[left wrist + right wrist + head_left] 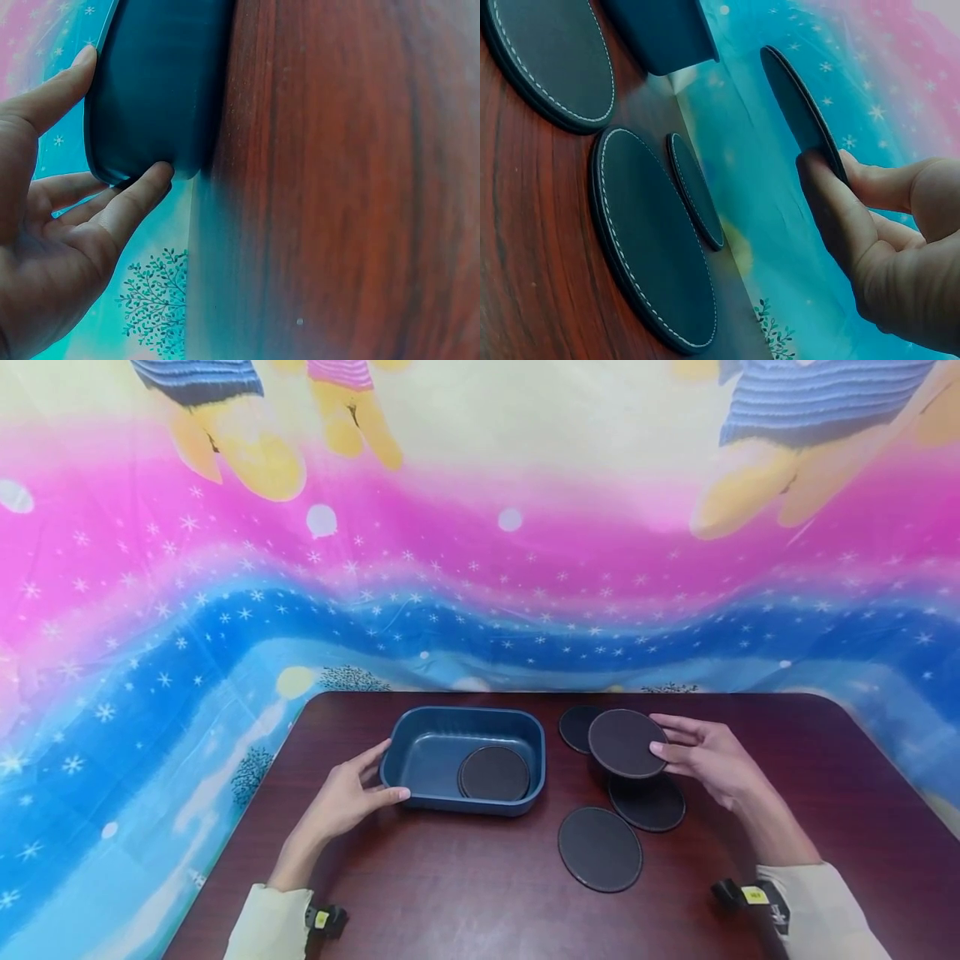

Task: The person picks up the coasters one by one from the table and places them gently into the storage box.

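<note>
A dark blue rectangular box [427, 806] stands on the table, with a round dark brown coaster [495, 774] lying in its right part. My left hand [347, 802] grips the box's near left corner, thumb on the front rim and fingers along the left end. Between thumb and fingers, my right hand [708, 758] pinches another coaster [627, 743] by its right edge, raised above the table. Beneath and around it lie three more coasters: one behind [576, 730], one below [649, 806], one nearer the front [600, 850]. Pale stitching rings their edges in the right wrist view.
The dark red wooden table [465, 893] has rounded far corners. Behind it hangs a colourful cloth [480, 568] printed with snowflakes. Each wrist wears a black strap, the left strap [330, 920] and the right strap [750, 897], over pale sleeves.
</note>
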`<state>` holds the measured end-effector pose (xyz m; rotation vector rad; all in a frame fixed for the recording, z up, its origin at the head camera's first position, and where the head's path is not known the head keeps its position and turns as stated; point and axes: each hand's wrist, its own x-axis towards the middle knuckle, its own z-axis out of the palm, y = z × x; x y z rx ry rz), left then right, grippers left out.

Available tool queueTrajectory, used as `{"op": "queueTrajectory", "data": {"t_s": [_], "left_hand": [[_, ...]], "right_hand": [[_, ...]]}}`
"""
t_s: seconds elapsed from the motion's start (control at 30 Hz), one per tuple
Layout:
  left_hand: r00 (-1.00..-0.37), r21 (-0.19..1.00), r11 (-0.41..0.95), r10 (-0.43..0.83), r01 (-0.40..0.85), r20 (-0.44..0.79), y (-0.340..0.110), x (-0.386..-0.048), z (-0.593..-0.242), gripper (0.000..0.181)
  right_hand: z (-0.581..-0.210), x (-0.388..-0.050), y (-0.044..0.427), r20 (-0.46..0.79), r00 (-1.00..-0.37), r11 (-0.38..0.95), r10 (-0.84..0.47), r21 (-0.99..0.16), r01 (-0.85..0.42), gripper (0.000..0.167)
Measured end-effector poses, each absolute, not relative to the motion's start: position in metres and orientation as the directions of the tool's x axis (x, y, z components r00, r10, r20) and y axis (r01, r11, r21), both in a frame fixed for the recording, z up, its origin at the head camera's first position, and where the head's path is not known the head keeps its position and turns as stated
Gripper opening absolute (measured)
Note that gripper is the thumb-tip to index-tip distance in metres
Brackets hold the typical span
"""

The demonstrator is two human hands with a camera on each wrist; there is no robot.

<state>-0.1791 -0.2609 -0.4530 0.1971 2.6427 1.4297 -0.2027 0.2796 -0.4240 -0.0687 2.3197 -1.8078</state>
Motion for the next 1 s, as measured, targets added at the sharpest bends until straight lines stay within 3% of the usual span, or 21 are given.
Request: {"op": "queueTrajectory", "data": {"t_s": [1.0], "left_hand": [[-0.982,0.836,0.545,0.182,0.062,-0.046,-0.262,-0.18,-0.454,0.1]], "right_hand": [[-0.426,-0.199,0.242,-0.154,-0.964,0.236,-0.214,-0.966,0.102,0.073]]}}
